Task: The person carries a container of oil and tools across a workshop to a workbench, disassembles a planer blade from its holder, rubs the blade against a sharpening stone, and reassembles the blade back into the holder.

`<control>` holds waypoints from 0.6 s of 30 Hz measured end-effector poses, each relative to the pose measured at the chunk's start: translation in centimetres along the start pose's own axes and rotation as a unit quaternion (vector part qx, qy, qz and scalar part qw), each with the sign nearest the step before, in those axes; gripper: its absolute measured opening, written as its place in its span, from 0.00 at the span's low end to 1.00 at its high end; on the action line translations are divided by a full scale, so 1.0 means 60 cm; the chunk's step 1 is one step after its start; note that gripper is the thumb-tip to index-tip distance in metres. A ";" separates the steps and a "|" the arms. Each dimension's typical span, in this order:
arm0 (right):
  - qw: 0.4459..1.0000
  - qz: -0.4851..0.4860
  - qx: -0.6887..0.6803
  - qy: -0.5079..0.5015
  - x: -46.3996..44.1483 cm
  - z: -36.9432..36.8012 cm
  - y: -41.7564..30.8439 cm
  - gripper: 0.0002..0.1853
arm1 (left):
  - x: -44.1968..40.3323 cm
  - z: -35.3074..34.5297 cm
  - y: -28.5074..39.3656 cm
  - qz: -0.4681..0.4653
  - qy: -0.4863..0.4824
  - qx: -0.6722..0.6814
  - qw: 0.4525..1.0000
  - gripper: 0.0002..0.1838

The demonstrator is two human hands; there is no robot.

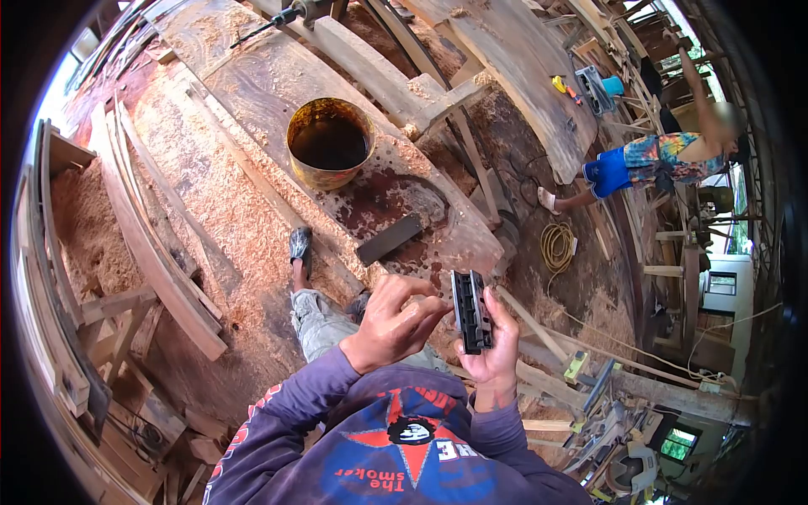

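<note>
In front of my chest, my right hand point(492, 341) grips a black, slotted rectangular part point(471, 311) on its edge, with the thumb along one side. Close beside it, my left hand point(400, 324) has its fingers curled and pinched, the tips pointing at the part. Whether those tips touch it or hold something small, I cannot make out. Beyond my hands, a dark rectangular slab point(389, 240) lies on a wet, stained board point(471, 227). Farther along the same board stands a yellowish bucket point(324, 178) with dark liquid inside.
Wood shavings point(244, 202) cover the floor, and long curved planks point(156, 236) lie on the left. A coiled yellow hose or cord point(557, 248) rests on the right. Farther right, another person in blue shorts point(608, 174) stands with an arm raised. Timber beams point(370, 71) stand ahead.
</note>
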State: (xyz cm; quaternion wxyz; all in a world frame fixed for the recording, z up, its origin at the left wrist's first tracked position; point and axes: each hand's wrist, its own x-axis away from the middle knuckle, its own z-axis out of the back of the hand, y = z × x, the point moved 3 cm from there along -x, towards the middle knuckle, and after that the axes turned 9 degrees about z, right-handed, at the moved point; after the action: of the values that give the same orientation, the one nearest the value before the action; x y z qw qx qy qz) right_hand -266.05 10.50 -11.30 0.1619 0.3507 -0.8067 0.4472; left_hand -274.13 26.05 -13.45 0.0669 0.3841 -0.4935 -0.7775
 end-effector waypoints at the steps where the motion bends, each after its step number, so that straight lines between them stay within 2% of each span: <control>1: 1.000 -0.004 -0.003 -0.006 0.001 0.000 -0.001 0.18 | 0.001 -0.001 0.001 0.009 -0.006 -0.002 1.000 0.18; 6: 0.999 -0.036 -0.035 -0.009 -0.003 0.013 0.002 0.18 | -0.009 -0.004 0.009 -0.004 -0.028 -0.039 0.999 0.21; 8: 0.997 -0.049 -0.048 -0.018 -0.002 0.013 0.003 0.18 | -0.005 -0.008 0.001 -0.022 -0.079 -0.057 0.995 0.24; 14: 0.990 -0.113 -0.085 0.006 0.000 0.021 0.009 0.19 | 0.000 -0.009 0.004 -0.064 -0.102 -0.059 0.991 0.24; 17: 0.982 -0.154 -0.108 -0.029 -0.005 0.037 0.018 0.21 | 0.006 -0.015 0.003 -0.065 -0.111 -0.052 0.990 0.23; 18: 0.984 -0.157 -0.076 -0.039 -0.005 0.040 0.021 0.22 | 0.007 -0.015 0.003 -0.066 -0.114 -0.050 0.990 0.23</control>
State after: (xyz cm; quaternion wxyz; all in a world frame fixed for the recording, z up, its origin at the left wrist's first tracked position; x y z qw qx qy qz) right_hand -266.60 9.06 -13.54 0.2243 0.4770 -0.7790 0.3396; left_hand -273.86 25.10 -13.70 -0.0219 0.3208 -0.4316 -0.8428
